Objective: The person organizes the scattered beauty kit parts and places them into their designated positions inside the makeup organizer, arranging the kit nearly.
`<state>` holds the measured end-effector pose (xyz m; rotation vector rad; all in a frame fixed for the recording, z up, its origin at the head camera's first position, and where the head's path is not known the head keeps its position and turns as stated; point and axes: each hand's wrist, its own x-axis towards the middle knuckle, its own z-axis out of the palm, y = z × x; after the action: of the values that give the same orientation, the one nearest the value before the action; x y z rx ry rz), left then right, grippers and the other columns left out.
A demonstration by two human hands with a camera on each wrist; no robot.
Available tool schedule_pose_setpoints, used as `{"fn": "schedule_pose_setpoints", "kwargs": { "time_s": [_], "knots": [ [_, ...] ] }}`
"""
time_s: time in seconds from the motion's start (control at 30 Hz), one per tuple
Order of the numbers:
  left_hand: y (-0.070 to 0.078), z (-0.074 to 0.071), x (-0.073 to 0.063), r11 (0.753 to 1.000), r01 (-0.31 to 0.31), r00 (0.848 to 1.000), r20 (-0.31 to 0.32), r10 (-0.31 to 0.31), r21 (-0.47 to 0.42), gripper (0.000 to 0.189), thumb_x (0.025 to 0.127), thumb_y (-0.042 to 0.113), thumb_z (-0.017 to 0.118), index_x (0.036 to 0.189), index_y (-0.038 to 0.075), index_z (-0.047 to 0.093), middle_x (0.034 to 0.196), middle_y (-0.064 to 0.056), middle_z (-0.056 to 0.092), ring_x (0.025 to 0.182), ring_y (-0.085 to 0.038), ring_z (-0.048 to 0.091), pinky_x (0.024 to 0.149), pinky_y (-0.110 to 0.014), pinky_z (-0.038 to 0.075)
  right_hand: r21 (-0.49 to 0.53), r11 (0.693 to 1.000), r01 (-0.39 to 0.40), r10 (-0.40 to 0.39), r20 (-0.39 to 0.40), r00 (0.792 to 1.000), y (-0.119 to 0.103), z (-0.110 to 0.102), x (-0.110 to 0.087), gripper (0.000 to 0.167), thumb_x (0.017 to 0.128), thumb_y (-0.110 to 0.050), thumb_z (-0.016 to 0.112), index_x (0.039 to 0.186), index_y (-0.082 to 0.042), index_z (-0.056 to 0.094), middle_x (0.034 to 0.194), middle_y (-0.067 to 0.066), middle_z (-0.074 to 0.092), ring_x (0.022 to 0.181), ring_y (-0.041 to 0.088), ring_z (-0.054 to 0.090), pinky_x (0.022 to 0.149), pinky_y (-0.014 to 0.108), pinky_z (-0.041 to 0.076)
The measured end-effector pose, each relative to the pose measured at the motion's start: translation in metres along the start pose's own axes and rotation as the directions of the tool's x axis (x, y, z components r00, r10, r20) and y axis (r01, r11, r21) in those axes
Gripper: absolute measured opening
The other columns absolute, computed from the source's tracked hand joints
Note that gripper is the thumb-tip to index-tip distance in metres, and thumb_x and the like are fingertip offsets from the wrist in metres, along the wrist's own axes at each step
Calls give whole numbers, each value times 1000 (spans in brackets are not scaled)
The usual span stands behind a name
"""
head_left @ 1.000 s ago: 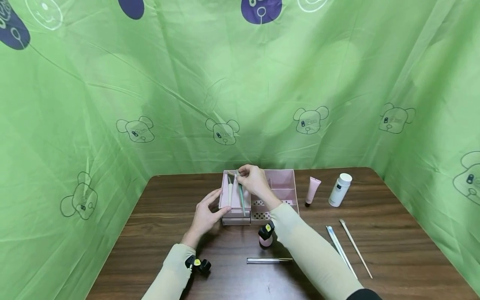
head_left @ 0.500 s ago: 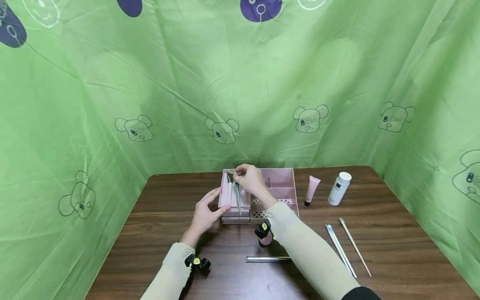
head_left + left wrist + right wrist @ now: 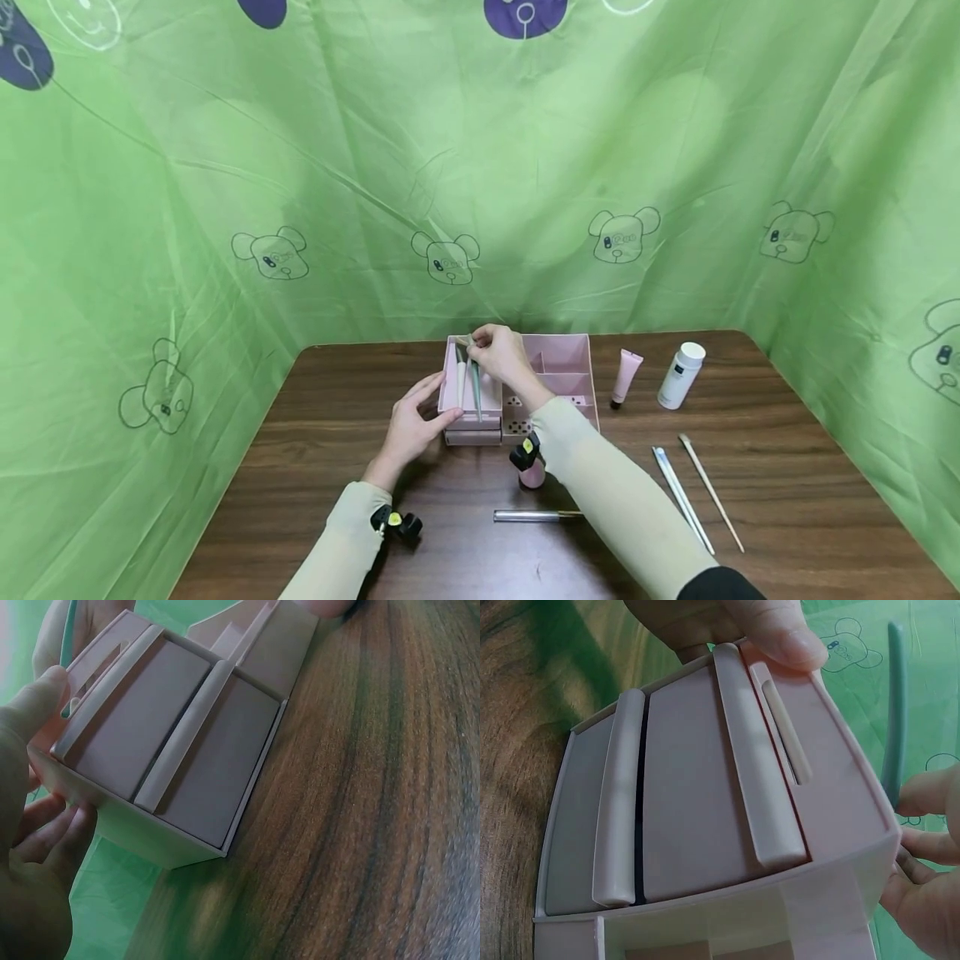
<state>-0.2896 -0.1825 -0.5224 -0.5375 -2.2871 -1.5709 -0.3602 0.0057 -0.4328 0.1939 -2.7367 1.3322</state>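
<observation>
A pink cosmetics organizer [image 3: 567,354] stands at the back of the table, with two drawers at its left front. My left hand [image 3: 407,427] grips its left front corner, thumb [image 3: 41,701] at the top front edge and fingers against the side wall. Above the top tray my right hand [image 3: 502,357] pinches a slender makeup brush with a green handle [image 3: 476,385] near its far end; the handle slants toward me. Its bristles are mostly hidden by the fingers. Beside it a white-handled brush [image 3: 461,385] lies in the tray.
Right of the organizer stand a pink tube [image 3: 626,377] and a white bottle [image 3: 680,377]. Nearer lie slim white sticks [image 3: 682,500] and a long brush [image 3: 711,487]. A pink-topped item [image 3: 532,477] and a silver tube [image 3: 527,517] are in front, below my right forearm.
The right hand has shifted slightly left with the green brush, whose handle now lies nearer the white-handled brush. My left hand keeps its place on the organizer.
</observation>
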Motion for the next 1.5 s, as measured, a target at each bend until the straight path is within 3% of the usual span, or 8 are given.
{"fn": "schedule_pose_setpoints", "kwargs": {
  "time_s": [0.17,0.43,0.53,0.77,0.97,1.3,1.5],
  "knots": [
    [1,0,2,1000,3,1000,6,-3,11,71,76,21,85,138,6,55,139,-10,56,115,-31,62,96,-38,55,2,1000,-6,6,-2,1000,1,0,4,25,82,-19,75,107,-13,72,90,-4,73,80,14,66,79,30,57],
    [0,1,1,999,-22,1000,-6,23,26,70,75,23,85,137,4,56,137,-11,57,115,-34,62,94,-49,54,-4,1000,-5,5,-17,1000,1,4,5,24,83,-21,75,106,-14,72,89,-4,72,79,14,65,79,32,57],
    [0,1,0,999,-22,1000,-11,22,37,70,75,23,86,136,5,57,137,-11,57,117,-32,61,96,-44,54,7,1000,-3,3,-18,1000,2,5,5,26,86,-24,73,109,-13,71,90,-3,72,76,12,64,77,32,57],
    [0,0,-1,1000,-23,1000,-5,23,10,69,76,20,85,136,2,55,138,-16,56,115,-37,61,94,-45,55,9,999,50,-50,-20,999,1,5,2,29,88,-27,70,113,-13,70,95,-1,71,85,15,64,78,31,57],
    [2,0,0,999,-19,1000,1,19,32,70,77,21,84,137,3,55,138,-14,56,115,-34,62,94,-38,56,11,998,56,-56,-15,998,2,3,0,30,87,-28,71,113,-13,69,95,-2,70,84,14,63,77,30,56],
    [-1,3,1,998,-54,998,-17,55,42,70,74,7,85,135,-4,54,135,-24,55,113,-41,61,90,-50,56,42,988,150,-149,-15,989,-6,-11,-15,31,85,-25,71,113,-11,69,94,-2,70,83,12,64,75,27,57],
    [1,1,0,998,-2,1000,0,2,56,71,76,18,85,138,3,54,138,-13,56,113,-32,63,93,-38,57,48,985,165,-164,-9,986,-6,-19,-23,30,86,-24,71,113,-12,68,95,-1,71,83,13,64,73,25,57]
  ]
}}
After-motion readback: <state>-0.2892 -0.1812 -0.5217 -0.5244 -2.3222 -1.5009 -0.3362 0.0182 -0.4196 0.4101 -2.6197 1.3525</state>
